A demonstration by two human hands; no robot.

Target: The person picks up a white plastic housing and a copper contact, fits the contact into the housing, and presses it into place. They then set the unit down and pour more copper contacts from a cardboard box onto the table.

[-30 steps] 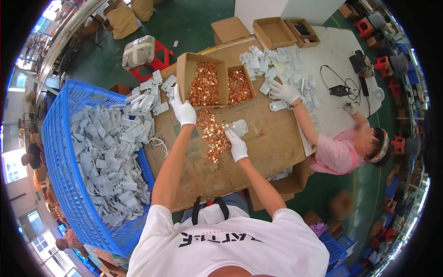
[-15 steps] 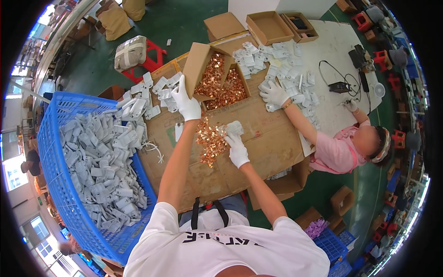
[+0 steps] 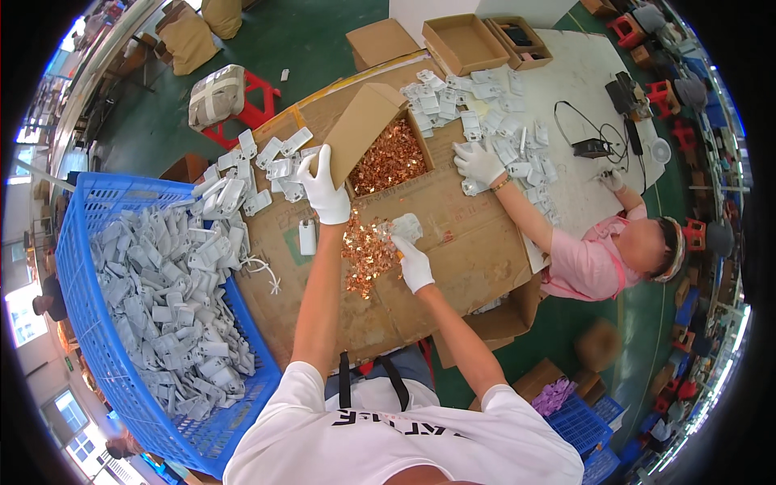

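My left hand (image 3: pixel 325 192), in a white glove, has its fingers spread against the lower left corner of a tilted cardboard panel (image 3: pixel 360 125), which looks like the side of a box. The panel leans over an open carton (image 3: pixel 430 158) filled with small copper-coloured metal pieces (image 3: pixel 390 162). My right hand (image 3: pixel 415 267), also gloved, is closed beside a loose heap of the same metal pieces (image 3: pixel 364 250). What its fingers hold is hidden; an orange bit shows there. A clear plastic piece (image 3: pixel 407 228) lies by those fingertips. One white plastic housing (image 3: pixel 307 237) lies left of the heap.
To my left stands a blue crate (image 3: pixel 149 380) full of white plastic housings (image 3: pixel 182 299). More housings (image 3: pixel 509 137) spread over the table's far side, where a co-worker's gloved hand (image 3: pixel 478 165) rests. Shallow cardboard trays (image 3: pixel 465 44) stand at the back; a black cable (image 3: pixel 602 125) lies right.
The cardboard box under my left hand has tipped lower, hiding the copper-coloured pieces inside it. My left fingers have spread. My right hand has shifted slightly down, away from the clear plastic piece.
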